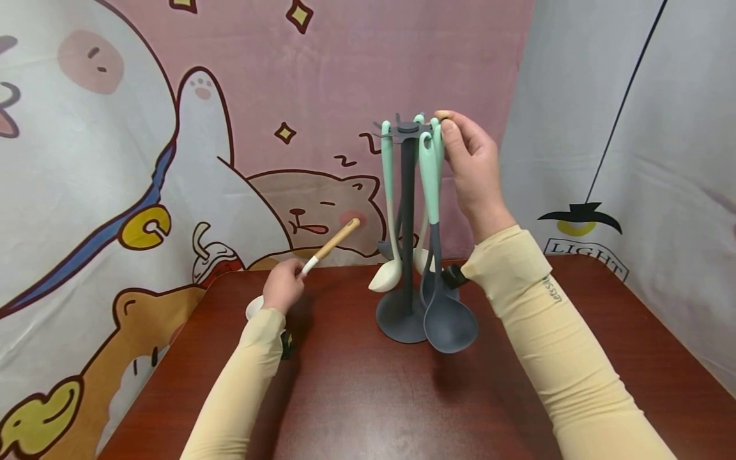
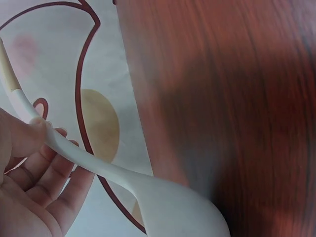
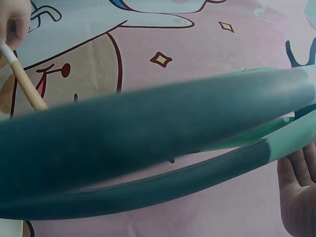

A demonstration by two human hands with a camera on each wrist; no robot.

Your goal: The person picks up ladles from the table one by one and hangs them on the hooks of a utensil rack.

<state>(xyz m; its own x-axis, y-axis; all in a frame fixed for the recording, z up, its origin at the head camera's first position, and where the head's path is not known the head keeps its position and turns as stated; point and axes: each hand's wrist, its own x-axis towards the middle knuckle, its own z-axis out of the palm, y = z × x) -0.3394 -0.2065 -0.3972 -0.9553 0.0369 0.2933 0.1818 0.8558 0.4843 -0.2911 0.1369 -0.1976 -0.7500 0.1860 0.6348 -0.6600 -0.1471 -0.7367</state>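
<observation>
My left hand [image 1: 283, 285] grips a white spoon [image 2: 170, 197] by its neck, thumb on one side and fingers on the other. The spoon's wooden handle end [image 1: 339, 237] points up and to the right, its bowl down at the left. At the top of a dark grey utensil rack [image 1: 407, 217], my right hand [image 1: 474, 163] pinches the rim between thumb and forefinger, beside the mint green handles. A grey ladle [image 1: 450, 322] with a mint handle hangs at the front, and a cream ladle [image 1: 386, 275] at the left. In the right wrist view, large blurred handles [image 3: 163, 128] cross the picture.
The rack's round base [image 1: 397, 322] stands on a reddish-brown wooden table [image 1: 356, 396]. More utensils hang behind the front ladle, partly hidden. A cartoon-printed cloth [image 1: 460, 57] hangs behind the table, with a pale cloth [image 1: 661, 160] at the right.
</observation>
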